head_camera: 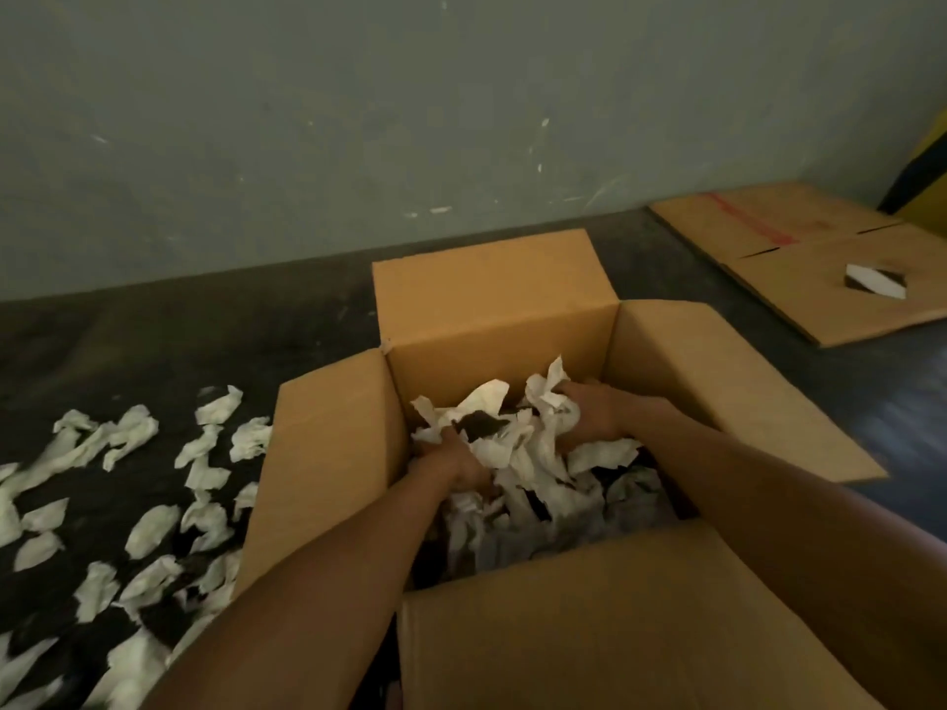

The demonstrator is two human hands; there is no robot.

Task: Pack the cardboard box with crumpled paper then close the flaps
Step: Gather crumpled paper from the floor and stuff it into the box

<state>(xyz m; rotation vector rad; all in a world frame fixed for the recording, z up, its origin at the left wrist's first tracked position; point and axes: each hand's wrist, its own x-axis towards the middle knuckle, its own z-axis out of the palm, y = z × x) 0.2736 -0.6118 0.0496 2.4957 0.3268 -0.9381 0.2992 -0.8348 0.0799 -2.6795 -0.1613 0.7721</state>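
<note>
Head view: crumpled paper is being pressed into an open cardboard box with both hands.

The cardboard box (492, 351) stands on the dark floor (153, 325) with all four flaps folded outward, so that the opening is kept free for filling. Both hands are sunk among the crumpled paper (517, 453) inside it: the left hand (453, 461) is curled down into the wads, and the right hand (594, 407) is closed around a bunch of paper near the far wall, apparently so that the filling is pushed down and spread. More loose paper pieces (128, 479) are scattered on the floor just left of the box, within easy reach for later handfuls. A flattened cardboard sheet (799, 269) lies well apart at the right. The flaps are not yet closed.
</note>
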